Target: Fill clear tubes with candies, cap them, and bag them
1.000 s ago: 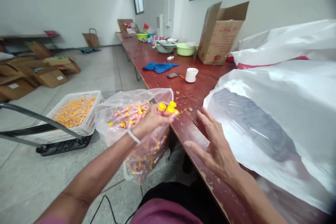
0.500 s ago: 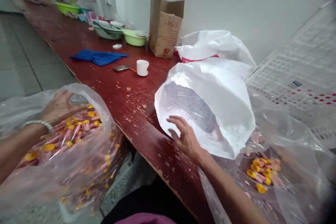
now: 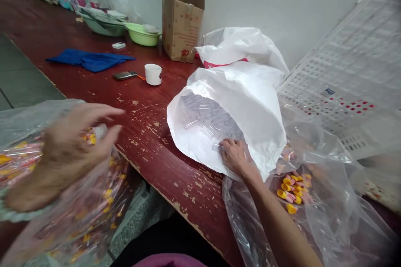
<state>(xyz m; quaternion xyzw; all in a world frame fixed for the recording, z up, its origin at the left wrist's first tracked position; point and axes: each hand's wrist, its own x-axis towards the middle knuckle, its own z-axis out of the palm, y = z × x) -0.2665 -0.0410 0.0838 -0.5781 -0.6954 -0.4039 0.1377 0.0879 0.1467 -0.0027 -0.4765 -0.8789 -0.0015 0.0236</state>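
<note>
My right hand is inside the mouth of a white woven sack, its fingers pinched on one end of a clear tube. Many more clear tubes lie deeper in the sack. My left hand, smeared by motion, hangs over a clear plastic bag at the table's left edge. Its thumb and fingers are spread, with nothing seen between them. Pink-filled tubes with yellow caps fill that bag. To the right of my right forearm, yellow-capped pink pieces lie in another clear bag.
On the worn red table are a white cup, a dark phone-like device, a blue cloth and green basins. A cardboard box stands by the wall. A white perforated basket leans at the right.
My left hand has come up out of the bag of filled tubes and moved right. My right hand has reached further into the sack and closed on a clear tube. The view has shifted right.
</note>
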